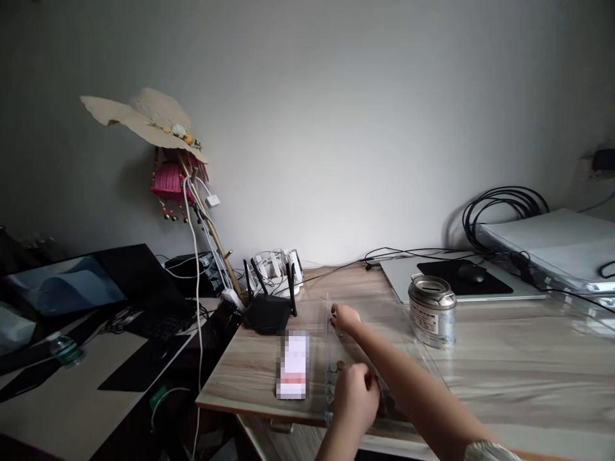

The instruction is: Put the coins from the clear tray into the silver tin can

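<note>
A clear plastic box (413,349) lies on the wooden desk (519,378), and a few coins (332,371) show through it near its left wall. My right hand (344,317) reaches across the box and curls its fingers over the far left corner. My left hand (354,398) is closed at the near left edge, right beside the coins. What its fingers hold is partly hidden. A metal tin with a slot in its lid (432,310) stands upright just right of the box.
A phone (293,365) lies flat left of the box, with a black router (268,308) and a power strip behind it. A mouse (471,273) sits on a black pad at the back right, beside coiled cables. An open laptop (144,282) and a bottle are on the lower left table.
</note>
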The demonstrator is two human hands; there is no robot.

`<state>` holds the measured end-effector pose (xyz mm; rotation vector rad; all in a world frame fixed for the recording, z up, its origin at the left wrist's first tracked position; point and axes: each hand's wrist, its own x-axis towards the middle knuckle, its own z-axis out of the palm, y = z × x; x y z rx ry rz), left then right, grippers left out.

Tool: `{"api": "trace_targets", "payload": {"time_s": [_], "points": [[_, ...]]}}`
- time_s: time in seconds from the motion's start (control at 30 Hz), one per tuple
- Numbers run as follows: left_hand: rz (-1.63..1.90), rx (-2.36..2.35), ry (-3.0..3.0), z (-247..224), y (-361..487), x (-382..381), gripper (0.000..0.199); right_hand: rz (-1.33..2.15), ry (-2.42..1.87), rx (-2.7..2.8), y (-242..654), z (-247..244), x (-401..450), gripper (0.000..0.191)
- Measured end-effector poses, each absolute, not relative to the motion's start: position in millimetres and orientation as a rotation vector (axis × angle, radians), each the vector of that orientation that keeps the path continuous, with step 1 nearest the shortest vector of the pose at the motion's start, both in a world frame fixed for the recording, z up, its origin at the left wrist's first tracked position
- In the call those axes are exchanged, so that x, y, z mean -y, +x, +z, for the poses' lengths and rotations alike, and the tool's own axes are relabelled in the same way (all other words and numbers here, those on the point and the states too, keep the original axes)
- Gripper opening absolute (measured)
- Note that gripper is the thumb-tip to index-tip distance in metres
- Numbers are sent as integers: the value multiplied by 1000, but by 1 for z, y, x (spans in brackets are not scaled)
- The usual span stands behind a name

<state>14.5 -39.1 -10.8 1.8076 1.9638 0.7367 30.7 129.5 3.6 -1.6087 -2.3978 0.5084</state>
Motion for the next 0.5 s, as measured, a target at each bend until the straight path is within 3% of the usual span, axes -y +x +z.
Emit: {"api": "trace_targets", "payload": {"time_s": [0.27, 0.5], "points": [[804, -1904, 1831, -12, 17, 43, 21, 490, -1542, 2446, 49, -7, -133, 9], [750, -2044, 1897, 4, -11, 7, 22, 624, -1525, 2494, 64, 5, -138, 11]]}}
